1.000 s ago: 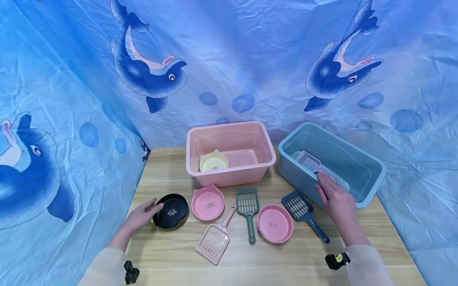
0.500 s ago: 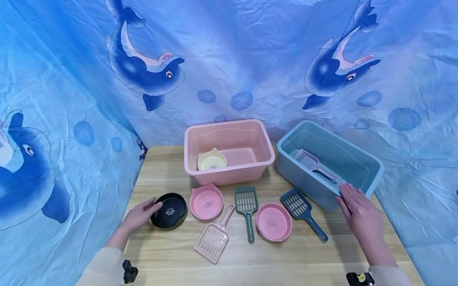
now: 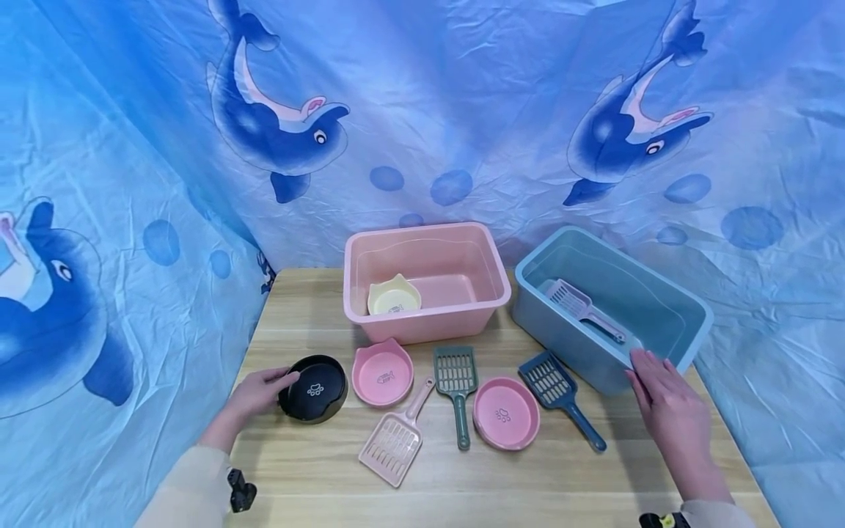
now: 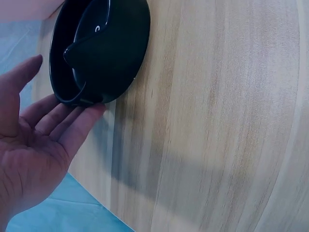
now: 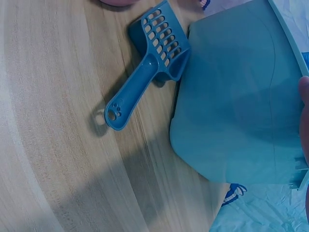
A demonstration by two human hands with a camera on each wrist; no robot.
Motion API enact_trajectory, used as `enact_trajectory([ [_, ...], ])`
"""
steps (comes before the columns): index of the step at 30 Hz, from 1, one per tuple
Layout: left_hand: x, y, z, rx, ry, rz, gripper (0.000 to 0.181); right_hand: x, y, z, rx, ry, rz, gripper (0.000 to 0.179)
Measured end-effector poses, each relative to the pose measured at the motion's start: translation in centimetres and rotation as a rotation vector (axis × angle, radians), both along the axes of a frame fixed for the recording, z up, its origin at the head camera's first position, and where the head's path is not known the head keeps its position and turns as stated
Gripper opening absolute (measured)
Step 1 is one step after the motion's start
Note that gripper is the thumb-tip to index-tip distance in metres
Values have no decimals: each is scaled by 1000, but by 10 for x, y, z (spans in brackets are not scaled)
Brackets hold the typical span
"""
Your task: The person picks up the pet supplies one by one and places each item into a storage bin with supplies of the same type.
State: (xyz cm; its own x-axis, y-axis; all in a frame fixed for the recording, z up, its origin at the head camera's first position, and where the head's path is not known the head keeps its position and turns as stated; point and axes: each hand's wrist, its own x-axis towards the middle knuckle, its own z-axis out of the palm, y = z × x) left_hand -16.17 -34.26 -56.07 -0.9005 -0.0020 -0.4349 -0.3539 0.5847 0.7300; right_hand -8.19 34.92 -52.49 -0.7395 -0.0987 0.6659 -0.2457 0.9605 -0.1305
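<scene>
My left hand (image 3: pixel 259 394) touches the left side of a black pet bowl (image 3: pixel 315 400) with a paw print. In the left wrist view its fingers reach straight to the wall of the bowl, and the thumb stands apart. At the right, my right hand (image 3: pixel 676 407) grips the near rim of a blue litter box (image 3: pixel 568 341); its fingers go over the edge, and the fingertips are partly hidden. Inside that box lies a lilac litter scoop (image 3: pixel 597 317). Just outside it is a dark blue litter scoop (image 5: pixel 140 79), flat on the table.
A pink litter box (image 3: pixel 429 328) holding a cream cat-shaped bowl (image 3: pixel 394 297) stands at the back. Between my hands lie a pink cat-eared bowl (image 3: pixel 383 375), a pale pink scoop (image 3: pixel 394 444), a green scoop (image 3: pixel 460 400) and a round pink bowl (image 3: pixel 506 414). Dolphin-printed curtains surround the table.
My right hand has left the lilac scoop's handle, come out of the blue litter box and moved right and nearer, onto its rim. My left hand has stayed at the black bowl.
</scene>
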Motion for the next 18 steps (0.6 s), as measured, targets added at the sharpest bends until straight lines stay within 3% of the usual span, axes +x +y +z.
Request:
enact_trajectory([
  [10, 0, -10, -6, 225, -37, 127, 61, 0, -1, -2, -2, -1, -25, 60],
  [15, 2, -16, -10, 276, -50, 172, 60, 0, -2, -1, 2, -15, -32, 46],
  [18, 2, -17, -14, 283, -53, 193, 58, 0, -2, -1, 3, -19, -37, 47],
])
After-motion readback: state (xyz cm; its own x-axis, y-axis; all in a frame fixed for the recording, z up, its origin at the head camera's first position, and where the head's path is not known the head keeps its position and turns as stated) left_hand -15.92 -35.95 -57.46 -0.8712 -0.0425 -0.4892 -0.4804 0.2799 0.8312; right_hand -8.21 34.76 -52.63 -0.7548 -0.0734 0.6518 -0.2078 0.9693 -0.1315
